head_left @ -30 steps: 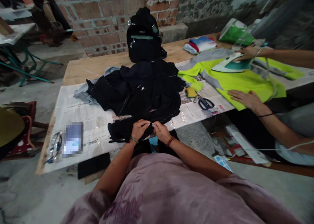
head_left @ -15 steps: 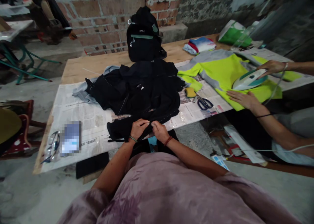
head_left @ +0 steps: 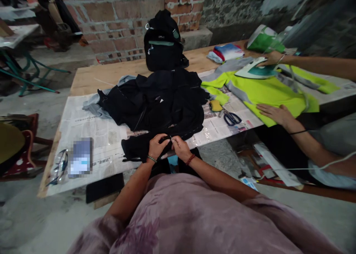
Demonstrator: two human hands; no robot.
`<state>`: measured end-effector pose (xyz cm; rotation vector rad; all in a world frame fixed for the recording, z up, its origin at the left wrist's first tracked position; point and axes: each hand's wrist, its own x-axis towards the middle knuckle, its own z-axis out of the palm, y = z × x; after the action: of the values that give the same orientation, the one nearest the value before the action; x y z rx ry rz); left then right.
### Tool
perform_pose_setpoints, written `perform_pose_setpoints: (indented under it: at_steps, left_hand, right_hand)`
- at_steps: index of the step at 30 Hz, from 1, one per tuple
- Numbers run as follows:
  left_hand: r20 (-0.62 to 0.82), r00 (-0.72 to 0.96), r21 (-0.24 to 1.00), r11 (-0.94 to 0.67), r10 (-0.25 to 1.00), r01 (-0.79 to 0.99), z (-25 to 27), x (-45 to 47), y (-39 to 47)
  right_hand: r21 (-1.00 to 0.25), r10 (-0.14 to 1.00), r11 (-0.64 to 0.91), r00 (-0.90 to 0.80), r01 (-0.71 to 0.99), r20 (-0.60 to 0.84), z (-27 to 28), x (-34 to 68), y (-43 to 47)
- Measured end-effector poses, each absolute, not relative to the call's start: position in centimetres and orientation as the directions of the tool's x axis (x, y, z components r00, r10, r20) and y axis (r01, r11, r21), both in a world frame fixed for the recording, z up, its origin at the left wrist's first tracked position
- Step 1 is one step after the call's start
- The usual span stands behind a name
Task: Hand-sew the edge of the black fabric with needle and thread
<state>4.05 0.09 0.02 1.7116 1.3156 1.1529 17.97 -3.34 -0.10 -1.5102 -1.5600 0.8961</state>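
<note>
Your left hand (head_left: 156,147) and right hand (head_left: 179,148) meet at the near edge of the wooden table (head_left: 116,73), fingertips all but touching, both pinched shut on a fold of the black garment (head_left: 155,105). A small pale glint shows between the two pinches; it may be a needle or pin, but it is too small to tell. The gripped fold runs left to right across your body, level with the table edge, while the bulk of the cloth lies heaped directly ahead of your hands, toward the black backpack (head_left: 163,42) standing upright at the far side. Part of the fabric drops over the edge toward your lap. Neither hand is nearer the work: both are on it, the left holding the stretch that trails toward the newspaper (head_left: 91,126), the right holding the stretch toward the scissors (head_left: 232,118).

The scissors lie well to your right, beside a small yellow piece (head_left: 216,105), closer to your right hand than your left. Eyeglasses (head_left: 59,167) rest near the table's left corner, well apart from your grip.

A co-worker's hand (head_left: 275,113) presses flat on a yellow-green garment (head_left: 264,91), the other guiding an iron (head_left: 254,71) over it; keep these apart from your own
</note>
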Motion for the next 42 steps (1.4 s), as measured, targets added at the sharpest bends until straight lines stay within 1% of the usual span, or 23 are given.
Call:
perform_pose_setpoints:
  at_steps: [2, 5, 7, 10, 13, 16, 18, 23, 26, 30, 36, 42]
  left_hand:
    - [0.226, 0.095, 0.890, -0.245, 0.969, 0.384, 0.0, 4.1, 0.1]
    - [0.252, 0.166, 0.886, -0.296, 0.953, 0.356, -0.2, 4.2, 0.1]
    - [0.277, 0.189, 0.888, -0.326, 0.942, 0.323, -0.4, 4.2, 0.2]
    - [0.292, 0.180, 0.891, -0.336, 0.939, 0.305, -0.6, 4.2, 0.2]
    - [0.295, 0.179, 0.890, -0.338, 0.939, 0.306, -0.7, 4.2, 0.2]
    - [0.305, 0.177, 0.886, -0.347, 0.936, 0.307, -0.7, 4.2, 0.2]
    - [0.318, 0.174, 0.882, -0.358, 0.932, 0.306, -0.7, 4.2, 0.3]
    - [0.352, 0.172, 0.860, -0.390, 0.920, 0.330, -0.9, 4.3, 0.3]
    - [0.375, 0.176, 0.832, -0.414, 0.910, 0.370, -1.1, 4.4, 0.3]
    - [0.420, 0.188, 0.772, -0.458, 0.888, 0.442, -1.2, 4.5, 0.3]
    - [0.452, 0.296, 0.668, -0.539, 0.841, 0.513, -1.3, 4.5, 0.3]
    - [0.459, 0.356, 0.572, -0.577, 0.814, 0.582, -1.6, 4.6, 0.2]
  right_hand:
    - [-0.900, 0.999, 0.041, 0.003, 0.434, 0.047, 0.0, 18.2, -3.4]
    - [-0.907, 0.999, 0.027, 0.008, 0.419, 0.034, 0.2, 18.4, -3.6]
    - [-0.903, 1.000, 0.026, 0.004, 0.428, 0.031, 0.4, 18.5, -3.7]
    - [-0.886, 0.999, 0.033, 0.007, 0.462, 0.041, 0.9, 18.6, -3.7]
    - [-0.858, 0.996, 0.076, 0.003, 0.509, 0.090, 1.2, 18.6, -3.6]
    - [-0.814, 0.984, 0.154, -0.008, 0.560, 0.181, 1.3, 18.7, -3.6]
    - [-0.796, 0.977, 0.185, -0.017, 0.576, 0.215, 1.3, 18.7, -3.6]
    - [-0.769, 0.989, 0.137, -0.046, 0.625, 0.139, 1.0, 18.3, -3.6]
    - [-0.744, 0.991, 0.122, -0.034, 0.657, 0.133, 0.7, 17.9, -3.4]
    - [-0.743, 0.989, 0.123, -0.019, 0.658, 0.147, 0.3, 17.7, -3.1]
    - [-0.736, 0.992, 0.086, 0.011, 0.672, 0.126, -0.1, 17.9, -3.0]
    - [-0.733, 0.993, 0.069, 0.028, 0.677, 0.119, -0.5, 18.0, -3.2]
